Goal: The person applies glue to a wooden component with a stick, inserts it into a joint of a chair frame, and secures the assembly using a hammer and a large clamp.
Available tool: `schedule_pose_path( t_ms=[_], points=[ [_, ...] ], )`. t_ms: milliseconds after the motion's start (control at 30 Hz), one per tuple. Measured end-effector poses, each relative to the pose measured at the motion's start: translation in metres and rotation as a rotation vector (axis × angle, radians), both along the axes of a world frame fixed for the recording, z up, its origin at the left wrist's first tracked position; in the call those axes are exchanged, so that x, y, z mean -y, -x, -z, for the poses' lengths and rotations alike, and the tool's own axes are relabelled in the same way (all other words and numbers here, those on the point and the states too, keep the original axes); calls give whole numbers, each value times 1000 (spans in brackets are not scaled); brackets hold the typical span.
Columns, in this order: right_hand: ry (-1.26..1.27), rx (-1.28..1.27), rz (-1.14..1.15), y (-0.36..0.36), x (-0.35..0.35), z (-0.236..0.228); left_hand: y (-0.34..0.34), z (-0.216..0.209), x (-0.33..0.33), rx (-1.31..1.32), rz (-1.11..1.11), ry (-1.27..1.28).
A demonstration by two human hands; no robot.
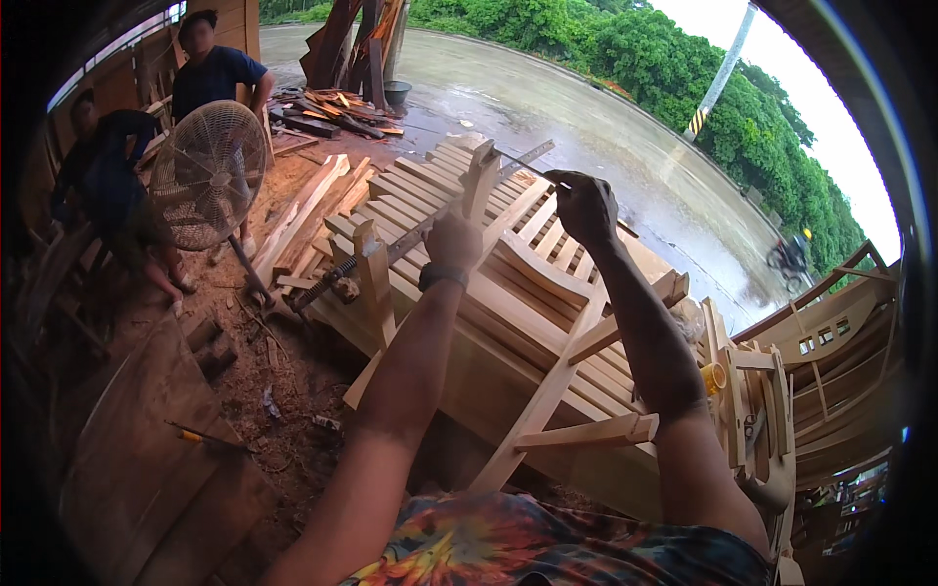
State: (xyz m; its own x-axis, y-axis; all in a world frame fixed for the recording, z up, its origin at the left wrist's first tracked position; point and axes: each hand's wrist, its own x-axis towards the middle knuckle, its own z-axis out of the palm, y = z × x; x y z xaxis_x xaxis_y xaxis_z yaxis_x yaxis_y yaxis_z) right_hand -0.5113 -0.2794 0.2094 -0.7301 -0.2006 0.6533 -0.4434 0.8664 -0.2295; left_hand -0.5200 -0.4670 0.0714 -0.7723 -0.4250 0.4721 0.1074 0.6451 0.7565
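Observation:
A long metal bar clamp point(405, 242) lies across a pale wooden frame point(542, 386), with its screw end point(327, 283) by an upright wooden post point(372, 278) on the left. My left hand point(454, 241) is closed around the foot of a second upright post point(480, 181), where the clamp bar passes. Beyond that post the bar's perforated end point(528, 159) sticks out. My right hand point(584, 207) is held above the frame, its fingers pinched on a thin dark rod point(523, 166) that reaches toward the top of the second post. The palm side of both hands is hidden.
Pale slatted wooden pieces point(415, 186) are stacked under and beyond the frame. A pedestal fan point(210, 174) and two people stand at the left. Scrap wood point(337, 109) is heaped near the road. A yellow cup-like object point(714, 378) and chair parts point(762, 391) are at right.

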Motion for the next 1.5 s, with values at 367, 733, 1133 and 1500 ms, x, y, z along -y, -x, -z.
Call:
schedule_pose_path(
  t_ms=[367, 733, 1133, 1500],
  points=[
    [-180, -176, -178, -36, 5, -17, 3, 5, 4, 10, 2, 38],
    [-182, 46, 19, -8, 7, -32, -3, -1, 3, -1, 5, -2],
    [-189, 90, 37, -53, 31, -33, 1, 0, 1, 20, 0, 29],
    [-148, -141, -86, -50, 16, -19, -3, -3, 1, 10, 14, -2]
  ],
)
